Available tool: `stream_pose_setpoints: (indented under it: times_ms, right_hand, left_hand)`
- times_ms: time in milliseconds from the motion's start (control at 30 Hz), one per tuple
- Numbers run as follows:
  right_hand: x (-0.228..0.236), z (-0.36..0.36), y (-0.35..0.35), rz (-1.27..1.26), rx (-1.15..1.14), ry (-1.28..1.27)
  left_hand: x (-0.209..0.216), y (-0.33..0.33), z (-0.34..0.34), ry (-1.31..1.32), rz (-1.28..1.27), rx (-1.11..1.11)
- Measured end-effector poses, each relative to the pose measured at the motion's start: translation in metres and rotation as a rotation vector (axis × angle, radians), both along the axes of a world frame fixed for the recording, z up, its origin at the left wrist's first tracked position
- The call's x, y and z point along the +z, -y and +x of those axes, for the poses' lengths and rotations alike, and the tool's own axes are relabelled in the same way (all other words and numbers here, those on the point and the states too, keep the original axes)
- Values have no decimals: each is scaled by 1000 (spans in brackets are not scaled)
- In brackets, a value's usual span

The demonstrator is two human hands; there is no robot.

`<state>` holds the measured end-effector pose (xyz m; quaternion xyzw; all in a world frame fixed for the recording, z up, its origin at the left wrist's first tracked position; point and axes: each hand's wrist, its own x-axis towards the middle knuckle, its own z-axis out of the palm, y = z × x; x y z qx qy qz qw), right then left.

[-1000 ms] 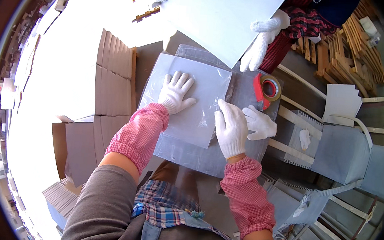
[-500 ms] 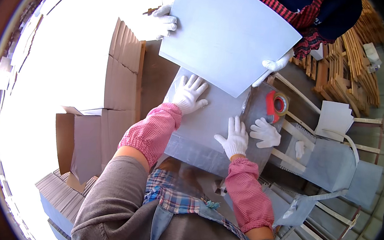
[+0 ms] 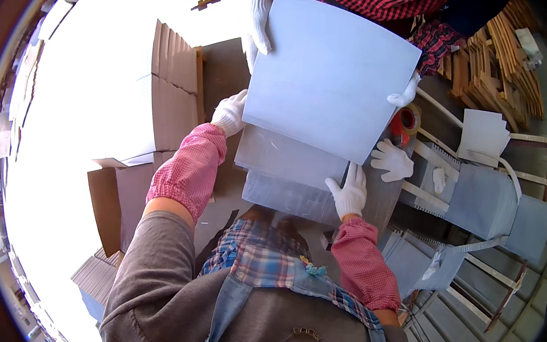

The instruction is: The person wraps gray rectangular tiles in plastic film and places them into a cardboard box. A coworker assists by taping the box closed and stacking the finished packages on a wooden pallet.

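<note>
A large white sheet (image 3: 332, 73) lies slanted over a grey sheet stack (image 3: 294, 154), its near edge overlapping the stack. At its left edge my left hand (image 3: 230, 112), in a white knit glove, has its fingers bent together around the edge; the fingertips are partly hidden. My right hand (image 3: 350, 195), gloved too, is open with thumb apart, its fingertips touching the sheet's near right corner. Across from me, a co-worker's gloved hands hold the sheet, one hand (image 3: 259, 25) at the left side and the other (image 3: 406, 90) at the right. Clear plastic wrap (image 3: 291, 197) covers the stack's front.
Right of my right hand lie a loose white glove (image 3: 392, 161) and a red tape dispenser (image 3: 400, 124). Brown cartons (image 3: 170, 92) stand at left. Grey panels (image 3: 483, 200) rest on a slatted frame at right, with wooden slats (image 3: 496, 79) piled at far right.
The white sheet has come down and nearer to me, over the stack. My left hand has moved left from the stack's top to the sheet's edge; my right hand has shifted slightly right.
</note>
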<state>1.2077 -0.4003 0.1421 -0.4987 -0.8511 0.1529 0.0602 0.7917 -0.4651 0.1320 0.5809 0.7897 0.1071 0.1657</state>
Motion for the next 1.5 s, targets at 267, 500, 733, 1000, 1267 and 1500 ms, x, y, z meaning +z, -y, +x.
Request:
stream_pose_setpoints:
  times_ms: [267, 500, 733, 1000, 1267, 1500]
  right_hand:
    - [-7, 10, 31, -216, -146, -41]
    - [11, 43, 49, -411, -261, -133]
    - [12, 46, 50, -465, -352, -203]
    - [11, 30, 47, -436, -417, -335]
    - [21, 10, 47, -449, -379, -240]
    - [22, -7, 53, -451, -337, -158]
  left_hand:
    - [-154, 41, -53, 1207, -18, 551]
    - [-21, 23, 13, 900, -187, 631]
    - [-28, 59, 21, 1431, -99, 854]
    - [-31, 71, 40, 1394, -85, 856]
    - [-29, 68, 58, 1276, 25, 805]
    - [-54, 67, 51, 1327, 36, 671]
